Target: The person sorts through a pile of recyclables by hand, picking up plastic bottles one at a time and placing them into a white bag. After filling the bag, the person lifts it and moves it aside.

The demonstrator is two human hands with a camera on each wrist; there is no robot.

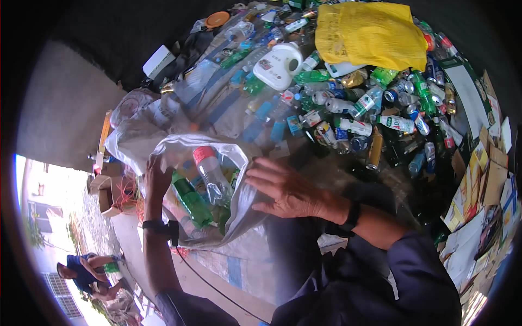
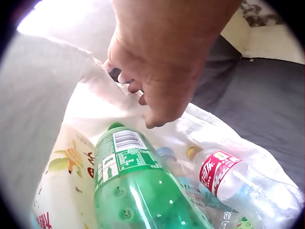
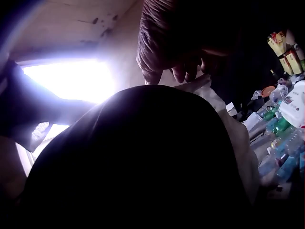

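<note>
A white woven sack stands with its mouth spread, plastic bottles inside it. My left hand grips the sack's left rim, its fingers curled over the edge in the left wrist view. On the opposite side my right hand rests against the rim with fingers spread and fairly straight. Inside lie a green bottle and a clear bottle with a red label. A pale printed container leans by the green bottle. In the right wrist view, a large dark shape covers much of the sack.
A broad heap of bottles and cans spreads beyond the sack, with a white jug and a yellow sack on it. Flattened cardboard is piled at right. A cardboard box stands left; a seated person is farther off.
</note>
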